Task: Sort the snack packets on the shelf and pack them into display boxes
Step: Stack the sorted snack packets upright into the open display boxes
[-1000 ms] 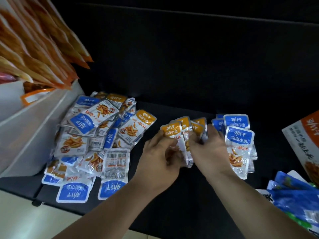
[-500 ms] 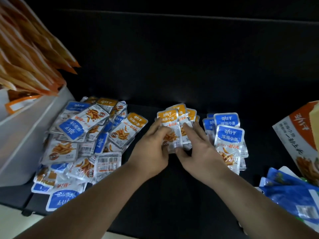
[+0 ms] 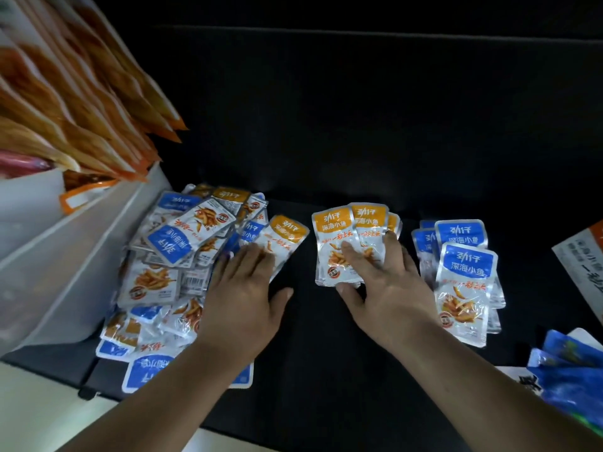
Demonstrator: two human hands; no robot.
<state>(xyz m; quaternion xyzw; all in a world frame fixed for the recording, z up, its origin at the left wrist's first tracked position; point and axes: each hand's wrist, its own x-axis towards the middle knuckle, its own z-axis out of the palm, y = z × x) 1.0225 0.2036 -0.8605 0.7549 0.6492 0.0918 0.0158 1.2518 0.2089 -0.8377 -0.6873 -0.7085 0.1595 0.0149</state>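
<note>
Flat and uncurled, the right hand (image 3: 388,282) presses its straight fingers onto the orange-topped stack (image 3: 336,249) of small fish-snack packets, thumb against the near edge; nothing is pinched. That hold looks meant to square the stack on the black shelf (image 3: 326,353) and to stop the slippery foil packets fanning out.

Left of that stack, the left hand (image 3: 243,295) lies just as open. Its fingertips rest on a single orange-topped packet (image 3: 287,236) at the edge of the mixed heap (image 3: 182,256), which spreads farther left with blue and orange tops jumbled, some face down. I judge this packet is next to be drawn across to join its colour.

Just right of the stack lies the blue-topped stack (image 3: 466,282), set apart so the two kinds do not mix. Far right of the stack a printed display box (image 3: 580,265) shows partly at the frame edge. Far left a white bin (image 3: 75,256) holds long orange packs (image 3: 81,119). Sorting seems to be the step in hand, boxing not yet begun.
</note>
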